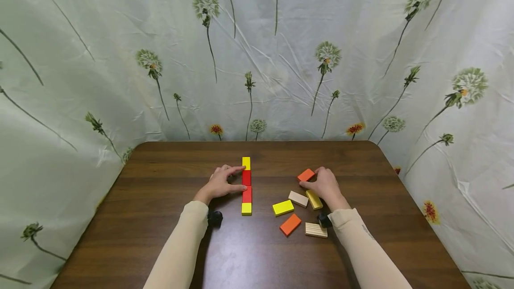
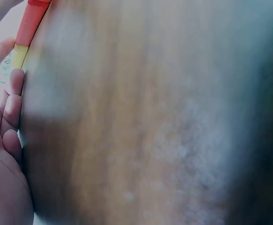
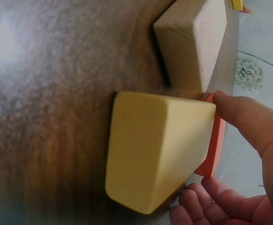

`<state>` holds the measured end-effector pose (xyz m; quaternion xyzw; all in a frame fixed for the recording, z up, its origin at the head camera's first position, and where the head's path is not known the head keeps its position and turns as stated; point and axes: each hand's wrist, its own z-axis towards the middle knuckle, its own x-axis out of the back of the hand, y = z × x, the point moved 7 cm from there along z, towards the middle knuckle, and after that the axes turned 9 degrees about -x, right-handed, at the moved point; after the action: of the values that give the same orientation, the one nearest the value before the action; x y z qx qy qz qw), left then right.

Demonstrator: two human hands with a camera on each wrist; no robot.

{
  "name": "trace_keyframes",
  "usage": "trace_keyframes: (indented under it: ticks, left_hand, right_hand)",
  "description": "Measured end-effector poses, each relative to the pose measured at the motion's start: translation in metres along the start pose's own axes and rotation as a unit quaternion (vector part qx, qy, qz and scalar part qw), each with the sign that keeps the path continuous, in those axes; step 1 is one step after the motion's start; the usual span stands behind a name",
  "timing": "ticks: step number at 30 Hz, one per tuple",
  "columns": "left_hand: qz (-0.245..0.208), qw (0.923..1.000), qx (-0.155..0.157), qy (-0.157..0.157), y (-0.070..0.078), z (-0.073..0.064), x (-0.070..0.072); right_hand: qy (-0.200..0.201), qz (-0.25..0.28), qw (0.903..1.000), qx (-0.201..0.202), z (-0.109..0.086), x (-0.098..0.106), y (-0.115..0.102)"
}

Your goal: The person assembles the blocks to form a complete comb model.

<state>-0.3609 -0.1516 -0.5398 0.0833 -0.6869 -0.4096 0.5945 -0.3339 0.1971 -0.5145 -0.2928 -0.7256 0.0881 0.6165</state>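
Observation:
A straight row of blocks lies on the table: a yellow block (image 1: 246, 160) at the far end, two red blocks (image 1: 246, 194), and a yellow block (image 1: 246, 209) at the near end. From the left side, my left hand (image 1: 218, 185) touches this row with index finger and thumb extended. My right hand (image 1: 327, 185) pinches an orange block (image 1: 306, 175) between thumb and fingers. Seen from the right wrist, that orange block (image 3: 217, 145) is partly hidden behind a large-looking dull yellow block (image 3: 159, 150), with a plain wooden block (image 3: 188, 42) beside it.
Near my right forearm lie a bright yellow block (image 1: 283, 208), a second orange block (image 1: 290, 225) and a striped wooden block (image 1: 316, 230). The brown table (image 1: 168, 240) ends at a flower-printed curtain (image 1: 281, 79) behind and at both sides.

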Motion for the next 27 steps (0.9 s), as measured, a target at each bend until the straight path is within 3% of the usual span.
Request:
trace_keyframes:
  ticks: [9,18,27]
  left_hand:
    - [-0.002,1.0,0.005,-0.002,-0.001,0.0,-0.001]
    - [0.002,1.0,0.0,-0.002,-0.005,0.002,-0.001]
    - [-0.006,1.0,0.0,0.003,-0.005,0.002,0.001]
  right_hand:
    - [0.022,0.018,0.9996,0.004,0.002,0.002,0.006]
    - [0.017,0.044,0.9988,0.01,-0.003,0.009,0.001]
    - [0.007,0.075,0.9958,0.052,-0.016,0.013,-0.013]
